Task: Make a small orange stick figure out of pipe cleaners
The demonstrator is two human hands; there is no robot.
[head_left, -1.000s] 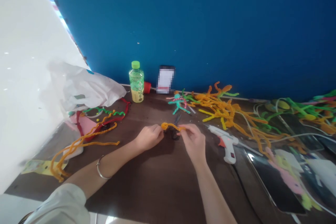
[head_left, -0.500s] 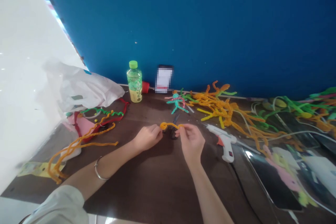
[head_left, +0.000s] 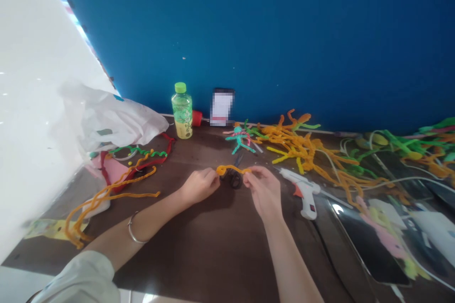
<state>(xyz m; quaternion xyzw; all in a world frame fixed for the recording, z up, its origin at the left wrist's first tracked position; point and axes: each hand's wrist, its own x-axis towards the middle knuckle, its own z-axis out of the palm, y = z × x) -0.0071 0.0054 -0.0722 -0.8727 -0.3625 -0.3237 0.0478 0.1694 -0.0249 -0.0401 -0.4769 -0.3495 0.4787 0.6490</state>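
Note:
An orange pipe cleaner stretches between my two hands above the dark table, with a small loop at its left end. My left hand is closed, pinching it beside the loop. At the other end, the fingers of my right hand grip the pipe cleaner between thumb and forefinger. Just behind and below it lie scissors with dark handles, partly covered by the pipe cleaner. A turquoise pipe-cleaner figure rests farther back.
A white glue gun with a cord lies to the right, near a phone. Orange pipe cleaners heap at the back right, others at the left. A drink bottle and a propped phone stand against the blue wall.
My right hand has moved slightly to the right, drawing its end of the pipe cleaner outward. More of the scissors' handles shows. My left hand stays in place.

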